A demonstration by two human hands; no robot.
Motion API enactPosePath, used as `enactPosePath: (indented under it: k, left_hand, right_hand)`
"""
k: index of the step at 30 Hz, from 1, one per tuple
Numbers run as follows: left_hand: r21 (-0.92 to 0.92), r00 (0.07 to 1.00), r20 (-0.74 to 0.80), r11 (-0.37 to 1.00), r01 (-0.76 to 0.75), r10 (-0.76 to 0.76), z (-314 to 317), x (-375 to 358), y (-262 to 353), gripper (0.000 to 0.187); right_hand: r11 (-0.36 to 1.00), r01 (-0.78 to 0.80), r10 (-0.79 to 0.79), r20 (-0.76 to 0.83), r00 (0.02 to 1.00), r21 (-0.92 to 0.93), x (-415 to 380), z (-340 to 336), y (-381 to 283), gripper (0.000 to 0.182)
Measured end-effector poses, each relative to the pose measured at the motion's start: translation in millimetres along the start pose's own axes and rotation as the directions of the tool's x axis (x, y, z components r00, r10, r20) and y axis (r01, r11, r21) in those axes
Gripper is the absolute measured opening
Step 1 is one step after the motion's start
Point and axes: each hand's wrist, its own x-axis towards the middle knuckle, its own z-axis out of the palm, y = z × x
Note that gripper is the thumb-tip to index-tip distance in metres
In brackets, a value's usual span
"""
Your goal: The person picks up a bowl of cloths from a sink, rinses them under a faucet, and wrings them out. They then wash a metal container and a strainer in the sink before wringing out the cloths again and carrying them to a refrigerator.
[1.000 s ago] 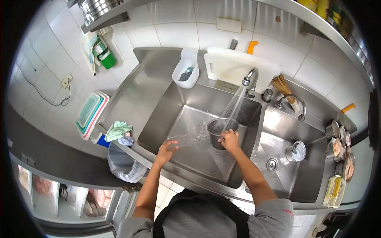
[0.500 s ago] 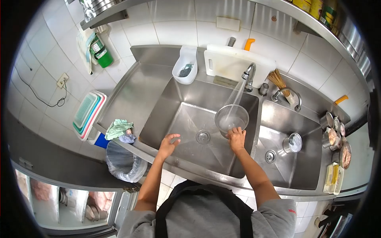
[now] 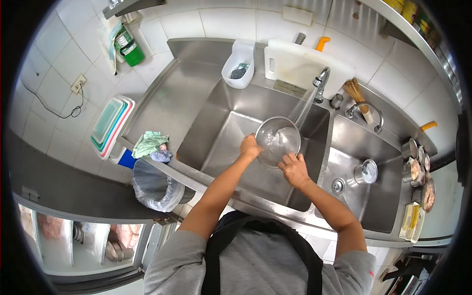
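A round, see-through bowl [image 3: 278,140] is tilted over the large sink basin [image 3: 206,132], with some water showing inside it. My left hand [image 3: 251,147] is closed on the bowl's left rim. At the lower right side of the bowl, my right hand [image 3: 294,170] has its fingers curled against the edge. Water streams from the faucet [image 3: 321,81] and comes down at the bowl's upper right side. The bowl hides the basin's drain.
In the smaller basin on the right lies a metal cup [image 3: 366,172]. A white cutting board [image 3: 305,69] leans behind the faucet. Green and blue cloths [image 3: 150,144] rest on the left edge, above a lined bin [image 3: 156,189]. Pots [image 3: 409,147] stand at the right.
My left hand has moved up and right from over the basin onto the bowl's rim. The bowl has shifted a little left, out from directly under the stream, with my right hand still at it.
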Motion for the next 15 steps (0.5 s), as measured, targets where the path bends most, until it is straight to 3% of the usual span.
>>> enactPosePath:
  k: [2, 4, 8, 10, 11, 13, 14, 15]
  left_hand:
    - [0.04, 0.999, -0.037, 0.999, -0.009, 0.01, 8.5, 6.8, 2.0, 0.044]
    - [-0.086, 0.99, -0.13, 0.994, -0.061, 0.049, 22.5, 19.3, -5.9, 0.026]
    - [-0.028, 0.982, -0.135, 0.99, -0.14, 0.135, 33.3, 34.8, -0.2, 0.028]
    - [-0.072, 0.998, 0.059, 0.997, -0.001, 0.005, 36.3, 44.3, 5.7, 0.034]
    - [-0.068, 0.998, 0.061, 0.998, 0.002, 0.002, 41.8, 47.2, 7.9, 0.034]
    - [0.004, 0.97, -0.233, 0.997, -0.073, 0.072, 55.1, 49.3, 10.1, 0.042]
    - [0.012, 0.97, -0.231, 0.997, -0.074, 0.075, 51.1, 46.3, 13.2, 0.042]
    - [0.007, 0.959, -0.241, 0.989, -0.15, 0.147, 44.8, 43.2, 15.2, 0.041]
  right_hand:
    - [1.0, 0.023, -0.023, 0.015, 1.0, -0.015, -0.1, -1.9, 3.3, 0.007]
    - [1.0, -0.003, 0.003, 0.016, 1.0, -0.015, -0.4, -1.9, 9.4, 0.008]
    - [0.999, -0.052, 0.052, 0.008, 0.999, -0.009, -4.5, 5.2, 23.1, 0.005]
    - [0.988, -0.131, 0.129, 0.027, 0.991, 0.086, -6.4, 9.7, 33.5, 0.007]
    - [0.987, -0.132, 0.13, 0.027, 0.991, 0.09, -5.0, 16.6, 41.1, 0.007]
    - [0.919, -0.345, 0.348, 0.02, 0.937, 0.188, 2.9, 40.3, 58.6, 0.01]
    - [0.882, -0.444, 0.439, 0.071, 0.896, 0.16, 7.4, 52.9, 64.2, 0.011]
    - [0.88, -0.446, 0.442, 0.066, 0.895, 0.163, 11.2, 65.9, 65.7, 0.011]
